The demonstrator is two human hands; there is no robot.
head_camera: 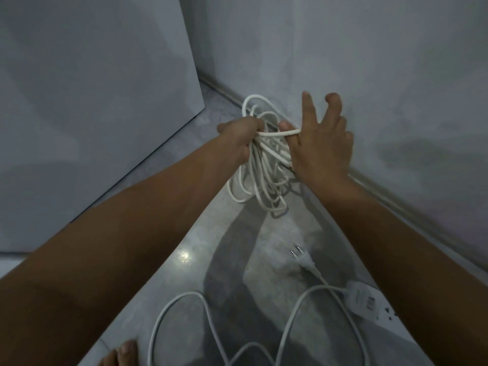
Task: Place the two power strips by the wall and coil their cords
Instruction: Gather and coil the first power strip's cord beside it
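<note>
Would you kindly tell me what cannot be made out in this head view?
Head view:
- Power strip: far end hidden by the right forearm.
- Loose cord: loops cut off by the bottom edge.
- Coiled cord: its ends lost under the left hand and right hand.
- Second power strip: nowhere visible.

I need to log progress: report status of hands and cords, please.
Left hand grips coiled cord by wall. Right hand fingers spread, one strand hooked on it. Power strip lower right, its loose cord uncoiled on floor.
</note>
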